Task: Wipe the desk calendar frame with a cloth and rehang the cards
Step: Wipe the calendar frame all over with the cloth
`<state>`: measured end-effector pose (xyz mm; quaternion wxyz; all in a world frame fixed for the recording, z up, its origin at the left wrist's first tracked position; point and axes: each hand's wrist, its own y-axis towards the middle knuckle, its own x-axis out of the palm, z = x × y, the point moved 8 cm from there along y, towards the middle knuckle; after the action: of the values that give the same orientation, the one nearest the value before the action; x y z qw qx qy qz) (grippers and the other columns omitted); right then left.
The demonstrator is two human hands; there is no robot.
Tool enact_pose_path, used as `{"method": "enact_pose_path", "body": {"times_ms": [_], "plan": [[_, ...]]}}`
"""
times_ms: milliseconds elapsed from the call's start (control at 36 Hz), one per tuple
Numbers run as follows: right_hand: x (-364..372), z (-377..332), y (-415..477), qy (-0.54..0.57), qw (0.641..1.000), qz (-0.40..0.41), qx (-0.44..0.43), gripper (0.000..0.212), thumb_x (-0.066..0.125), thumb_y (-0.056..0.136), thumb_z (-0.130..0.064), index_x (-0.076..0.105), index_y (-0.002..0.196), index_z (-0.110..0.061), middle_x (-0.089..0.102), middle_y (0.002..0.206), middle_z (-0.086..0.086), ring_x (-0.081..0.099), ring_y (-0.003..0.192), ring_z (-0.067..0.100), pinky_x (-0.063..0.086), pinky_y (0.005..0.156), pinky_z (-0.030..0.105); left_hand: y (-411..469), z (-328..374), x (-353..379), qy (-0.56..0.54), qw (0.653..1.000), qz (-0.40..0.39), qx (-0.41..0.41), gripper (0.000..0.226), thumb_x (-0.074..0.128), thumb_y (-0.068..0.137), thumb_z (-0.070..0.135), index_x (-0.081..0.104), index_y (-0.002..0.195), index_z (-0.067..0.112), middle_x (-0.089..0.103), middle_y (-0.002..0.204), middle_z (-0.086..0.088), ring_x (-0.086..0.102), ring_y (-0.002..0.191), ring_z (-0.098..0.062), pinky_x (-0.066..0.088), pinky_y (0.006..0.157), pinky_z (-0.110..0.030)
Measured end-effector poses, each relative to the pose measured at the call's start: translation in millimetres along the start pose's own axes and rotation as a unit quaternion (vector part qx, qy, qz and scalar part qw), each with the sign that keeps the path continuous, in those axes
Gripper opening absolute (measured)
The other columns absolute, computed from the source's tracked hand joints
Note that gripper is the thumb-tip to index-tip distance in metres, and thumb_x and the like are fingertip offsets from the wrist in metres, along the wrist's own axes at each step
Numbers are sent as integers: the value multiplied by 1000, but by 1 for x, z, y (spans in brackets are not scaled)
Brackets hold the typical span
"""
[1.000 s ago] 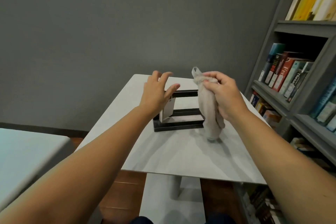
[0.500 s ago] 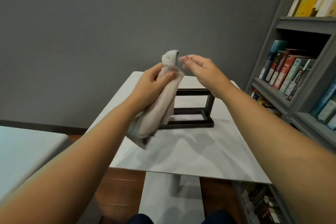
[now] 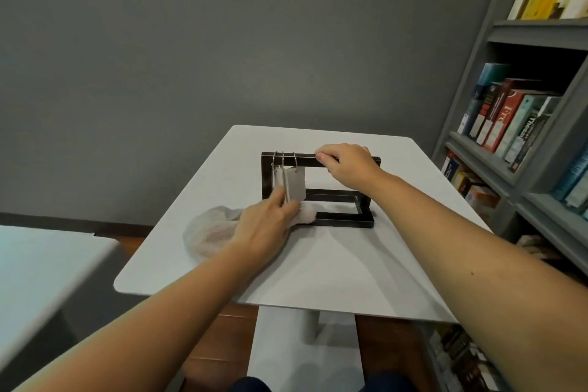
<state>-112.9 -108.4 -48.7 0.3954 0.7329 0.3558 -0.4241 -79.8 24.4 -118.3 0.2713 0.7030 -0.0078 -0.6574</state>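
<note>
The cloth lies bunched on the table towards its left edge. It is soft and limp, so take it by a gathered handful. The left hand rests on it, fingers extended to the cards. Whether the thumb pinches the cloth cannot be told. The cards hang from rings at the top bar's left end; they look light and free-swinging. The frame stands mid-table, rigid and probably easy to tip. The right hand grips its top bar, fingers curled round.
</note>
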Motion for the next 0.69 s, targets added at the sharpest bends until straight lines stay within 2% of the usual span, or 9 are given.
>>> {"method": "enact_pose_path", "body": {"times_ms": [56, 111, 139, 194, 278, 417, 528, 611, 694], "plan": [[1, 0, 1, -5, 1000, 7, 0, 33, 35, 100, -29, 59, 121, -23, 64, 119, 1, 51, 114, 25, 27, 100, 40, 1, 12, 10, -2, 1000, -8, 14, 37, 51, 90, 42, 53, 118, 18, 44, 113, -9, 57, 83, -29, 40, 58, -35], [2, 1, 2, -8, 1000, 11, -2, 32, 34, 100, -29, 60, 119, -23, 64, 119, 0, 51, 113, 25, 27, 99, 39, 2, 25, 13, 9, 1000, -16, 24, 50, 43, 90, 57, 48, 127, 23, 41, 117, -7, 54, 94, -28, 38, 64, -35], [3, 1, 2, -9, 1000, 12, -2, 32, 34, 100, -29, 60, 119, -23, 64, 118, 0, 51, 112, 25, 27, 99, 39, 4, 30, 14, 16, 999, -18, 25, 52, 39, 91, 58, 45, 131, 25, 41, 118, -7, 52, 97, -28, 34, 65, -34], [3, 1, 2, -7, 1000, 12, -2, 32, 34, 100, -29, 60, 119, -22, 64, 118, 0, 51, 112, 26, 26, 99, 39, 8, 36, 16, 16, 999, -15, 29, 46, 34, 97, 49, 43, 137, 27, 43, 116, -8, 52, 96, -30, 29, 63, -34], [3, 1, 2, -9, 1000, 13, 0, 33, 33, 101, -28, 60, 119, -22, 63, 119, 0, 51, 112, 25, 26, 98, 38, 12, 34, 20, -5, 1000, -4, 18, 33, 40, 98, 32, 51, 129, 29, 43, 106, -6, 53, 88, -29, 29, 58, -34], [2, 2, 1, -5, 1000, 19, -2, 32, 33, 101, -27, 62, 115, -22, 65, 111, -1, 52, 106, 25, 25, 95, 37, 13, 16, 20, -49, 999, -10, -13, 29, 41, 97, 34, 62, 117, 33, 41, 98, -1, 52, 91, -24, 32, 60, -30], [3, 3, 0, -4, 1000, 25, -6, 31, 33, 101, -25, 63, 108, -21, 61, 92, -4, 53, 98, 24, 25, 92, 36, 4, -7, 14, -66, 997, -2, -33, 29, 44, 97, 34, 65, 117, 33, 47, 103, -3, 53, 96, -25, 32, 63, -29], [3, 3, 0, -11, 999, 32, -5, 31, 32, 101, -25, 62, 108, -20, 64, 96, -1, 53, 97, 24, 26, 92, 36, -6, -30, 7, -74, 996, 22, -54, 28, 47, 95, 36, 65, 117, 34, 51, 102, -4, 55, 93, -25, 30, 62, -27], [3, 3, -1, -14, 999, 36, 0, 31, 32, 101, -25, 62, 109, -20, 65, 100, 0, 53, 98, 24, 26, 93, 36, -16, -56, 0, -102, 992, 36, -69, 22, 56, 92, 30, 72, 106, 26, 56, 91, -7, 60, 79, -28, 31, 60, -26]]}}
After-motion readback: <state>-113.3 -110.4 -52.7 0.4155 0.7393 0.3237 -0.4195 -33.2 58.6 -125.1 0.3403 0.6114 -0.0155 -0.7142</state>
